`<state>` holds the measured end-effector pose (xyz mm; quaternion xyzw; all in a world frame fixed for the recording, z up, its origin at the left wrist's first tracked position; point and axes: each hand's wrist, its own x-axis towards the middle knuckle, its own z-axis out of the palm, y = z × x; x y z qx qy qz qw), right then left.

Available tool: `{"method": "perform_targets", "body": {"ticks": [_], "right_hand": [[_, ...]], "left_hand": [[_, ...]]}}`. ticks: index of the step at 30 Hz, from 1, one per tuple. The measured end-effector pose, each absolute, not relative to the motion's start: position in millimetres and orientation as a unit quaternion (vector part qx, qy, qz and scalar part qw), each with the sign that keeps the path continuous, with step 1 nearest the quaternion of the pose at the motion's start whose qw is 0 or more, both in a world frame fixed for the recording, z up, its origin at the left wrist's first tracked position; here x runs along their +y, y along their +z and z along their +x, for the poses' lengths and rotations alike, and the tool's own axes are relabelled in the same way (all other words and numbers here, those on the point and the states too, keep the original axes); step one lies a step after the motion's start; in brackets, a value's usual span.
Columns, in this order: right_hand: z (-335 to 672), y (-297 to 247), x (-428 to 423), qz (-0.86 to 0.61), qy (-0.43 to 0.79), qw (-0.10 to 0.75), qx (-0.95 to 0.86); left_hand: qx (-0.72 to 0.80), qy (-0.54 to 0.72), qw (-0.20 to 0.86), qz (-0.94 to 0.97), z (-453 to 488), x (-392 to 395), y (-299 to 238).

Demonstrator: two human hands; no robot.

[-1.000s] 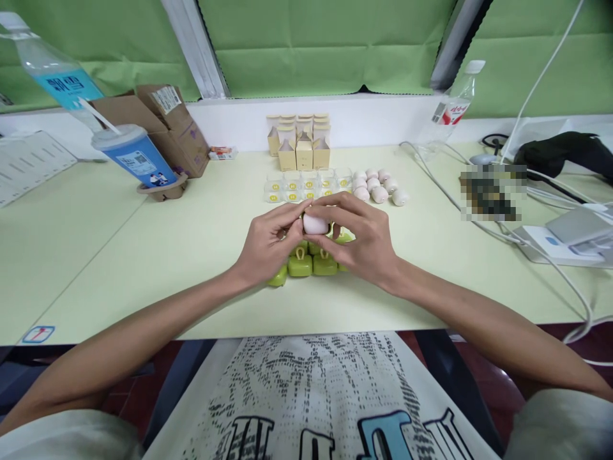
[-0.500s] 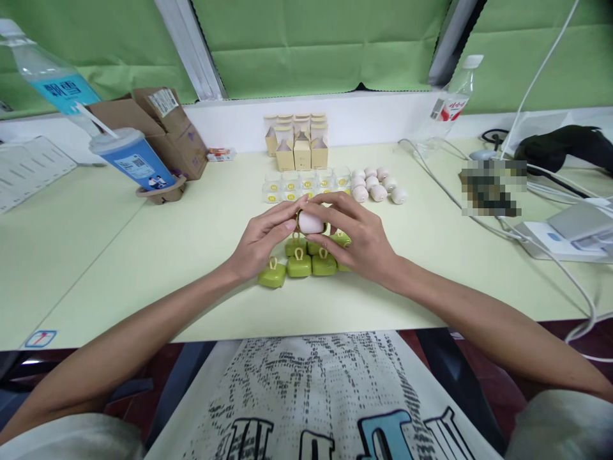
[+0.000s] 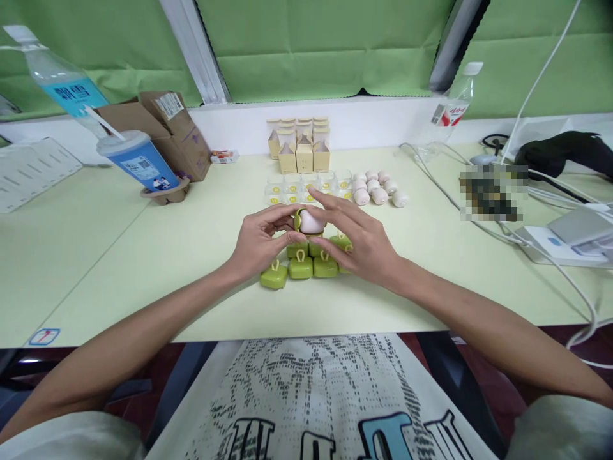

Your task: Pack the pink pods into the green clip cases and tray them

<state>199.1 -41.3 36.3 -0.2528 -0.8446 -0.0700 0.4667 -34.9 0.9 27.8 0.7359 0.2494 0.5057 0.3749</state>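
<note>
A small green case with a pale pink egg-shaped piece showing in it is held up between my two hands. My left hand grips the case's left side, thumb below and fingers above. Around its right side come the thumb and a finger of my right hand, with the index finger raised off it. Below, several closed green cases with pale yellow loops stand on the table, some partly hidden by my right hand. One green case sits apart at the left of this group.
Behind my hands are clear plastic holders with yellow stickers, several pale pink egg-shaped pieces and open small cartons. A blue cup and cardboard box stand left. Cables and a bottle are at the right.
My right index finger has lifted away from the case, and my right fingers are straighter. My left hand has shifted slightly, showing more of the green case. The view has tilted a little.
</note>
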Motion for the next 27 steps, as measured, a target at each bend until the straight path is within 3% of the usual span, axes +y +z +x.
{"method": "perform_targets", "body": {"ticks": [8,11,16,27], "right_hand": [[192,37,-53,-0.181,-0.15,0.508,-0.829],[192,39,-54,-0.228,-0.161,0.516,-0.81],[194,33,-48,-0.285,-0.096,0.469,-0.831],[197,39,-54,-0.257,-0.008,0.507,-0.823]], "left_hand": [[0.286,0.526,0.349,0.721,-37,4,28],[0.271,0.517,0.354,0.731,-38,5,28],[0.209,0.478,0.374,0.767,-37,0,24],[0.178,0.436,0.431,0.77,-34,-8,28]]}}
